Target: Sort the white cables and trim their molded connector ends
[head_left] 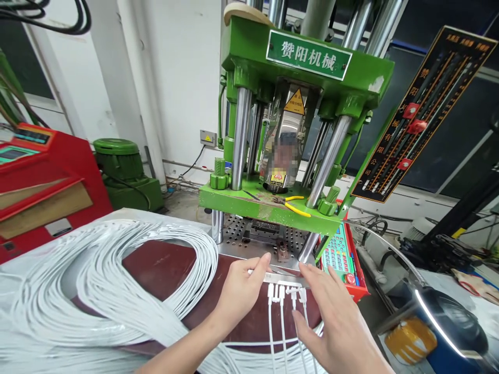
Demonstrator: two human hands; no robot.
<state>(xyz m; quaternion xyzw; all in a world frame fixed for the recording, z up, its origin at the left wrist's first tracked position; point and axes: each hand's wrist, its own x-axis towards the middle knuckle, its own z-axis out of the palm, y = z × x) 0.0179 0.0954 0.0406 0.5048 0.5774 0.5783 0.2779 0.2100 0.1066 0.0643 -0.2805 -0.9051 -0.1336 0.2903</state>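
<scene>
Glossy loops of white cable (195, 244) lie heaped across the left side of a smooth reddish-brown tabletop (167, 265), while four slender cable ends with blocky white plugs (281, 295) line up beside a flat metal strip (286, 279) near its far edge, just before the scuffed green press (249, 200). The worker's left hand (244, 285) curls closed around a slim, pale piece (250, 271), mostly hidden. The right hand (331, 301) spreads loosely open around the plugs; from where I stand, I cannot tell whether it touches them.
</scene>
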